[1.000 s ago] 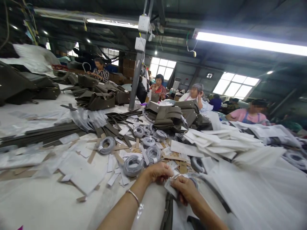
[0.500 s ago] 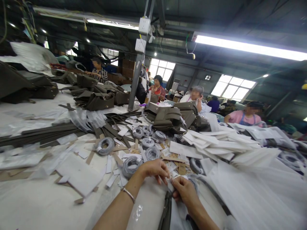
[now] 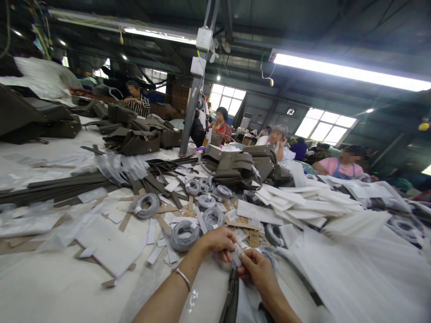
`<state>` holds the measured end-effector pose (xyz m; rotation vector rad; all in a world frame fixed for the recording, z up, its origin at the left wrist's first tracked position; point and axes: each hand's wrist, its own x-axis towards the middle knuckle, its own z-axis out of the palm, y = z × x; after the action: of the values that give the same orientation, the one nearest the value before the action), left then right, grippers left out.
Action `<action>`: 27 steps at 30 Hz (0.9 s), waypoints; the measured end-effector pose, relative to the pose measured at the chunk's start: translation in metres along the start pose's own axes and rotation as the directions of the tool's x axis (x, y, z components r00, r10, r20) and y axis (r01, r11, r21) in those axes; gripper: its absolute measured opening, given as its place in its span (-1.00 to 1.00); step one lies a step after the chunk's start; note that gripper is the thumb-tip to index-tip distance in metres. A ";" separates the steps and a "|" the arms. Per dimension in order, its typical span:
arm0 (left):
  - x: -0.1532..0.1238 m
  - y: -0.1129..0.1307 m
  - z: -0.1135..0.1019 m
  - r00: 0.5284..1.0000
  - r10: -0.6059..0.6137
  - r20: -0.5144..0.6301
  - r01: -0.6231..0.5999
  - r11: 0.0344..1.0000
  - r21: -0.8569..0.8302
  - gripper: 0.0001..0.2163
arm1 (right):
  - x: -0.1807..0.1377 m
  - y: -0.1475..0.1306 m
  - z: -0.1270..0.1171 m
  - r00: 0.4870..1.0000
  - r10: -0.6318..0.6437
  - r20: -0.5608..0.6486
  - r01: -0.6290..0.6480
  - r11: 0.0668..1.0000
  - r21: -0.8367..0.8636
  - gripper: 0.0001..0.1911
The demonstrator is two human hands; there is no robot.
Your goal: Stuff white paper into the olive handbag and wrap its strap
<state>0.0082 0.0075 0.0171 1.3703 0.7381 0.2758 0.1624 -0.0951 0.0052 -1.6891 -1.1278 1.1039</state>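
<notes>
While the others along the far side of the table (image 3: 50,287) bent over their own piles, the person nearest me had both hands drawn together just this side of the grey cord coil (image 3: 183,235). The left hand (image 3: 218,241) and right hand (image 3: 257,269) met fingertip to fingertip, each pinched shut on a small white tag (image 3: 237,259) held between them, directly above the upper end of a dark strap (image 3: 230,298) that ran back toward the person's body. More coils (image 3: 147,204) lay beyond the first one, among scattered paper strips, and olive bags (image 3: 235,163) were stacked farther off behind those. By my reckoning the tag was being fixed or threaded at the strap's end; whether it was already attached I could not tell. The next move would seem to call for a steady pinch from both hands and a fine, small pull.
</notes>
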 end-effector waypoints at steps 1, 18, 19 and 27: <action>0.000 -0.001 -0.001 1.000 -0.008 0.002 0.008 1.000 0.022 -0.88 | 0.000 0.000 0.000 1.000 -0.009 -0.002 0.009 1.000 -0.008 -0.49; -0.003 0.001 0.003 0.983 0.156 -0.099 -0.142 0.982 0.127 -0.87 | -0.003 -0.005 -0.009 0.986 -0.138 0.089 0.158 0.946 -0.282 -0.64; -0.002 0.000 0.003 0.981 0.163 -0.105 -0.151 0.982 0.111 -0.87 | -0.004 -0.006 -0.009 0.985 -0.144 0.096 0.166 0.941 -0.294 -0.65; -0.002 0.002 0.008 0.971 0.214 -0.111 -0.212 0.977 0.030 -0.76 | -0.002 -0.005 -0.011 0.965 -0.252 0.066 0.254 0.854 -0.454 -0.70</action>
<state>0.0125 0.0004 0.0194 1.4619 0.6890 0.5216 0.1711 -0.0978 0.0134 -1.8148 -1.6612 0.7050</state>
